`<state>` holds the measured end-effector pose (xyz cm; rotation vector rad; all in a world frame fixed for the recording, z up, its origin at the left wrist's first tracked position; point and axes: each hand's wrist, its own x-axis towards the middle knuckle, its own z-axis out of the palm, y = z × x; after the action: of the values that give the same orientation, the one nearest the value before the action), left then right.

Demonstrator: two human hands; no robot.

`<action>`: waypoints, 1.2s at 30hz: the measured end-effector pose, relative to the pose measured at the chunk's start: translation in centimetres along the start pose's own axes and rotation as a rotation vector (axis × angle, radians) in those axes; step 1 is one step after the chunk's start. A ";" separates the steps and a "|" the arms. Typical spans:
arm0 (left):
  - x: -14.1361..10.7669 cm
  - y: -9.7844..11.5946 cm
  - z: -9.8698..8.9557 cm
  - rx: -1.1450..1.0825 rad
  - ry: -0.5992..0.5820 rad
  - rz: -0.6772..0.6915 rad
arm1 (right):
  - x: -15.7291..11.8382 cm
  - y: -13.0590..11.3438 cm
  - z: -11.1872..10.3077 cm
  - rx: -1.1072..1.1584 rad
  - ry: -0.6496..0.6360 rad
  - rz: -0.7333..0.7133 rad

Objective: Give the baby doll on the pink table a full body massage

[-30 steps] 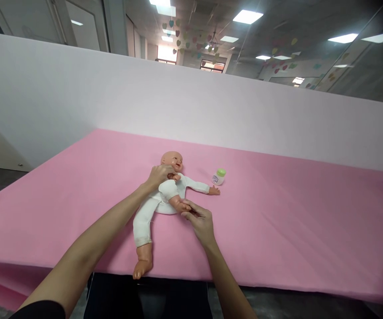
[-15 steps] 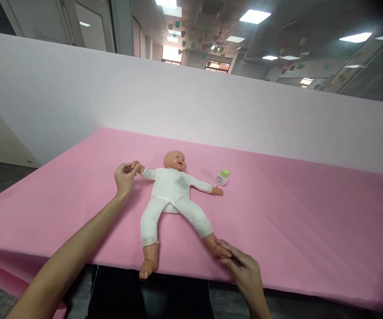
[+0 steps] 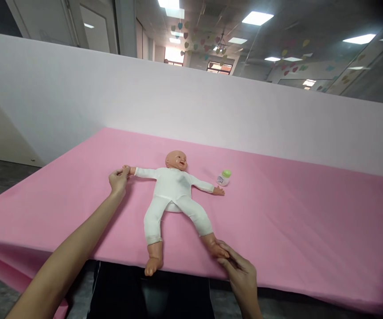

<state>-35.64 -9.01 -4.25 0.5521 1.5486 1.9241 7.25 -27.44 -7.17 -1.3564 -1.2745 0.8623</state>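
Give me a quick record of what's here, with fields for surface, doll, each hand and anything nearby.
surface: pink-covered table
doll: baby doll in white, lying face up, limbs spread
left hand: left hand grips the doll's hand on the left side
right hand: right hand grips the doll's foot on the right side
nearby: small jar, green lid, beside the doll's free hand

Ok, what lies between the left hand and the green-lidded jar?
The doll, arms spread, lies between the left hand and the jar, as the head view shows.
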 end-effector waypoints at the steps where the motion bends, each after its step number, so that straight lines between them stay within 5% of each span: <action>1: -0.1 0.3 0.5 0.013 -0.013 0.078 | 0.4 -0.3 0.1 0.010 0.013 -0.016; 7: -2.9 2.0 5.4 0.228 -0.220 0.587 | 3.5 -4.2 2.9 0.068 -0.049 -0.099; 14: -5.9 -0.1 9.6 0.627 -0.585 0.967 | 6.8 -7.6 8.2 0.123 -0.162 -0.158; 25: -5.8 -1.9 9.8 0.667 -0.812 1.083 | 8.2 -6.1 11.6 0.190 -0.222 -0.138; 29: -6.0 -1.0 9.4 0.540 -0.673 0.944 | 7.4 -6.5 10.0 0.221 -0.160 -0.122; 36: -3.2 1.4 5.8 0.013 -0.125 0.412 | 3.9 -4.3 2.8 0.076 -0.071 -0.034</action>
<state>-29.78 -7.14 -1.38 1.0444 1.4512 2.1276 4.24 -23.48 -3.06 -1.2508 -1.3027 0.9327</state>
